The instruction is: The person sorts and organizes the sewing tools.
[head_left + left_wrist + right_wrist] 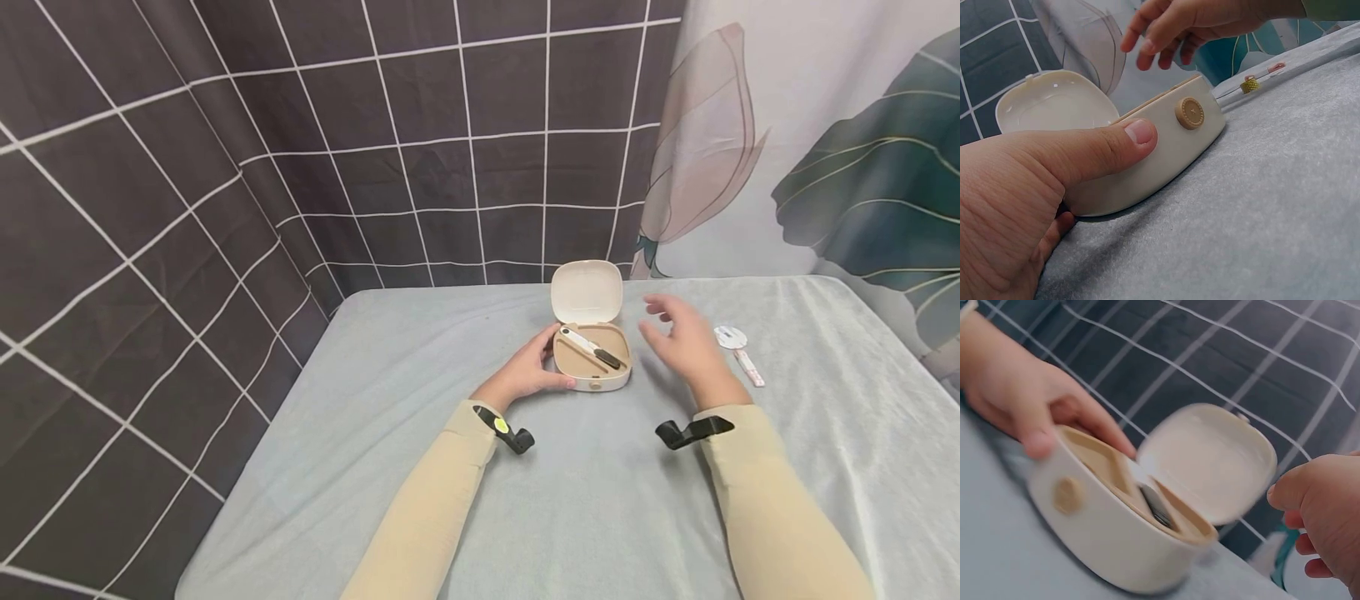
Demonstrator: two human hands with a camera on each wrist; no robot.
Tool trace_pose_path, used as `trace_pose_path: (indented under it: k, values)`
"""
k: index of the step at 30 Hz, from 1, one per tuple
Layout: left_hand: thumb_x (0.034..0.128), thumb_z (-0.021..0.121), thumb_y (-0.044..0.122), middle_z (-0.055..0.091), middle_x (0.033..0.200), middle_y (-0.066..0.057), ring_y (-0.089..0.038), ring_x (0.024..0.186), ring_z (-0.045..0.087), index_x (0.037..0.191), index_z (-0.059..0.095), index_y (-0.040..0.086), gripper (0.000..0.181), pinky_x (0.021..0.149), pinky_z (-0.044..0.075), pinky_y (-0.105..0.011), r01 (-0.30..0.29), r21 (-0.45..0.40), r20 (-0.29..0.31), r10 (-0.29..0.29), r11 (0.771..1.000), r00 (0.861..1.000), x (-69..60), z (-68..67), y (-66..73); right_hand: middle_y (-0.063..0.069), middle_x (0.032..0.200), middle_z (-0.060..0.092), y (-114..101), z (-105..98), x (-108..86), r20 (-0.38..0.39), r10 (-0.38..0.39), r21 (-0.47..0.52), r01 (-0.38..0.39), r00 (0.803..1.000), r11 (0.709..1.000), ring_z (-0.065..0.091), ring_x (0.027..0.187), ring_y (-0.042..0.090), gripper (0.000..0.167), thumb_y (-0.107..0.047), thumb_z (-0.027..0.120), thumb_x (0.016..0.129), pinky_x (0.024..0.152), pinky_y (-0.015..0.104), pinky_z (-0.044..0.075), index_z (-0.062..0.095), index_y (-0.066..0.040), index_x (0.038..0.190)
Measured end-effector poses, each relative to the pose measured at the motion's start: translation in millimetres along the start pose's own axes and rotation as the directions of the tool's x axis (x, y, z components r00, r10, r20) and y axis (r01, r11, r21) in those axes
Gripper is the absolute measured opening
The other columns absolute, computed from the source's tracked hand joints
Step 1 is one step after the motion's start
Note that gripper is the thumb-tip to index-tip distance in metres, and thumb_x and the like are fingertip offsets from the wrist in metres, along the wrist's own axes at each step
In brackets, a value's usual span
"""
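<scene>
A cream box [602, 382] with a tan inside stands on the cloth, its lid [587, 292] raised at the back. A white and dark tool [591, 347] lies slantwise in it. My left hand [528, 369] grips the box's left side, thumb on the front wall near the round tan button [1190, 113] in the left wrist view. To the right of the box, my right hand [686, 340] hangs in the air with bent, spread fingers and holds nothing. The right wrist view shows the box [1110, 531] between both hands.
Right of my right hand, a round white piece [731, 337] and a narrow white and pink strip [749, 368] lie on the grey cloth [585, 500]. Behind the table hang a dark gridded curtain [435, 167] and a leaf-patterned one [832, 150].
</scene>
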State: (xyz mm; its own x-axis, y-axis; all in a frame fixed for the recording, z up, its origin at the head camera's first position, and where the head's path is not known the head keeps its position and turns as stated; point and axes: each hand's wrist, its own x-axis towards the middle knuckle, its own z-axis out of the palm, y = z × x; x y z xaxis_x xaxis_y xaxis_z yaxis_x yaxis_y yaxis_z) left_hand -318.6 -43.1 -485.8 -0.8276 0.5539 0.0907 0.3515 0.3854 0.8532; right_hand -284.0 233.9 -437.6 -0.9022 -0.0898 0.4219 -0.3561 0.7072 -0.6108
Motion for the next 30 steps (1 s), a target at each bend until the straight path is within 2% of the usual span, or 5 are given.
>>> trace_pose_path:
  k: [5,9,15,20,30]
  values:
    - [0.078,0.089,0.019,0.039,0.159,-0.004,-0.016,0.143,0.041,0.16,0.026,0.014,0.104,0.117,0.03,-0.022,-0.007,0.008,-0.001,0.007,1.0,1.0,-0.4,-0.1,0.6,0.03,0.127,0.059,16.1,-15.4,-3.6,-0.048,0.088,-0.061,-0.091,0.995,0.994,0.054,0.116,0.048,0.045,-0.016,0.058,0.099,0.094,0.063,0.044,0.052,0.005,0.138]
    - [0.0778,0.09,0.021,0.039,0.159,-0.003,-0.017,0.143,0.042,0.16,0.027,0.016,0.104,0.118,0.031,-0.024,-0.012,0.013,-0.001,0.012,1.0,1.0,-0.9,-0.5,0.9,0.032,0.134,0.054,31.0,-23.6,-8.6,-0.079,0.175,-0.101,-0.183,0.981,0.978,0.048,0.122,0.051,0.047,-0.018,0.056,0.1,0.099,0.065,0.039,0.05,0.005,0.14]
    - [0.0777,0.09,0.023,0.038,0.159,-0.003,-0.017,0.141,0.043,0.16,0.027,0.017,0.104,0.117,0.032,-0.025,-0.004,0.025,-0.002,0.004,1.0,1.0,-0.9,-0.3,1.0,0.036,0.14,0.047,60.3,-29.4,-15.2,-0.119,0.292,-0.131,-0.307,0.949,0.943,0.041,0.129,0.056,0.052,-0.021,0.057,0.099,0.107,0.066,0.033,0.048,0.007,0.142]
    - [0.0777,0.09,0.018,0.038,0.159,-0.002,-0.013,0.142,0.041,0.16,0.028,0.015,0.103,0.117,0.03,-0.022,-0.023,0.0,-0.001,0.023,1.0,1.0,0.2,-0.2,1.3,0.041,0.138,0.044,77.5,-30.4,-19.6,-0.115,0.369,-0.14,-0.383,0.922,0.913,0.042,0.126,0.058,0.06,-0.019,0.059,0.095,0.104,0.067,0.035,0.042,0.01,0.144]
    - [0.0777,0.09,0.018,0.036,0.16,-0.001,-0.013,0.144,0.039,0.16,0.027,0.017,0.104,0.117,0.03,-0.022,-0.02,-0.006,0.0,0.02,1.0,1.0,-0.2,-0.9,1.3,0.042,0.136,0.046,82.8,-30.7,-21.6,-0.093,0.496,-0.204,-0.505,0.863,0.839,0.042,0.12,0.06,0.066,-0.022,0.059,0.095,0.097,0.066,0.037,0.036,0.009,0.148]
